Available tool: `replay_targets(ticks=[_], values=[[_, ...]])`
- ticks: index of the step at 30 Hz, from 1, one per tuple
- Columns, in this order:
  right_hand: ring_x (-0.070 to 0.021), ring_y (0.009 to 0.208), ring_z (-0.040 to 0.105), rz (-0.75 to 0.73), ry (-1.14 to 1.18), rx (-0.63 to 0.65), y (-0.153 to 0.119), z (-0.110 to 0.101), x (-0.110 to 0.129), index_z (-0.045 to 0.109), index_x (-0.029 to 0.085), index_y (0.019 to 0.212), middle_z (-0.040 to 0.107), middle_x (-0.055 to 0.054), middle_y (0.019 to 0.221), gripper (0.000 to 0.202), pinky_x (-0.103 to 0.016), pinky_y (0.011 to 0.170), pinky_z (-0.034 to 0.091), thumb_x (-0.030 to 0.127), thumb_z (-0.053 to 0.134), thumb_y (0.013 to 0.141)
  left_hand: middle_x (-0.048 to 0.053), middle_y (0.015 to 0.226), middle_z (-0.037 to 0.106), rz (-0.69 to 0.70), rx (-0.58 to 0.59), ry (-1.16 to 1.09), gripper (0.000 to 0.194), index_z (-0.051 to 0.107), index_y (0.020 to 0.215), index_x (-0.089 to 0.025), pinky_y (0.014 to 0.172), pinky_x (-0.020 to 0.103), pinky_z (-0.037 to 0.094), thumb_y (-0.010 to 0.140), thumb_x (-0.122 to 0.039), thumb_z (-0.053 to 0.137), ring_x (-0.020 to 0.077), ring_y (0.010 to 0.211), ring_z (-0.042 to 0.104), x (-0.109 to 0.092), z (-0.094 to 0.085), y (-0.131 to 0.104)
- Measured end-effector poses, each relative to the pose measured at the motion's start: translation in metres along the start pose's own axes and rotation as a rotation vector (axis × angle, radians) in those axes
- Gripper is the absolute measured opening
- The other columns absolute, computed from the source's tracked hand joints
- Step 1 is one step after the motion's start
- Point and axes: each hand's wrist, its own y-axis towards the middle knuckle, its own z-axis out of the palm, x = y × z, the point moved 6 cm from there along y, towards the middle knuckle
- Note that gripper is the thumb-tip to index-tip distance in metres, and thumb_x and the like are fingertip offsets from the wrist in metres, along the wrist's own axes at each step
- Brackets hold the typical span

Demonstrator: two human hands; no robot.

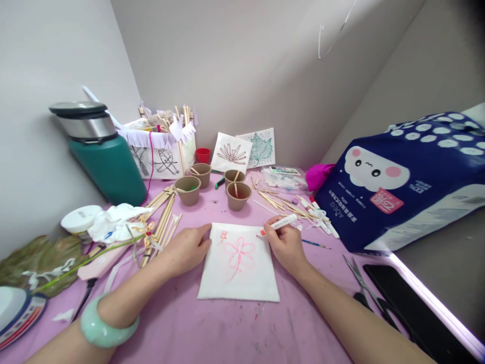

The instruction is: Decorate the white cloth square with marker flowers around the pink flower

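Glossy mint-green bangle (99, 328) nearest, I see left hand (190, 250) spread at a white cloth square (239, 268) between hands, right hand (285, 243) pinching a red-tipped white marker (283, 222), pink outlined flower (240, 248) probably done, lower corners bare.

The cloth (252, 283) lies on the table (182, 323) before me, between my left hand (190, 251) and my right hand (285, 246), with the marker (284, 221) in the latter. Cups (238, 202) stand behind the cloth, drawings (229, 164) farther back. To my left is the bottle (109, 167), just beside a box (168, 169) with sticks (186, 113) in it; to my right, the scissors (366, 290), a pack (432, 172) behind them.
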Motion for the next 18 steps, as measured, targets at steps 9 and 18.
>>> replay_targets(ticks=[9,18], values=[[-0.0126,0.05,0.05,-0.029,-0.054,0.034,-0.0004,0.004,0.0031,0.054,0.02,0.07,0.056,0.002,0.056,0.019,-0.024,0.052,0.037,0.033,0.05,0.082,0.005,0.082,0.069,0.01,0.006,0.002,0.038,0.056,0.119,-0.021,0.063,0.027,0.037,0.085,-0.024,0.038,0.0203,0.075,0.063,-0.0013,-0.0006,-0.0006],[-0.0124,0.048,0.05,-0.068,-0.111,0.029,-0.0019,0.0023,0.0039,0.055,0.02,0.071,0.057,0.002,0.056,0.019,-0.024,0.052,0.036,0.033,0.049,0.083,0.005,0.081,0.069,0.013,-0.006,-0.01,0.041,0.054,0.122,-0.022,0.063,0.027,0.037,0.085,-0.025,0.039,0.0203,0.073,0.062,-0.0009,-0.0008,-0.0003]])
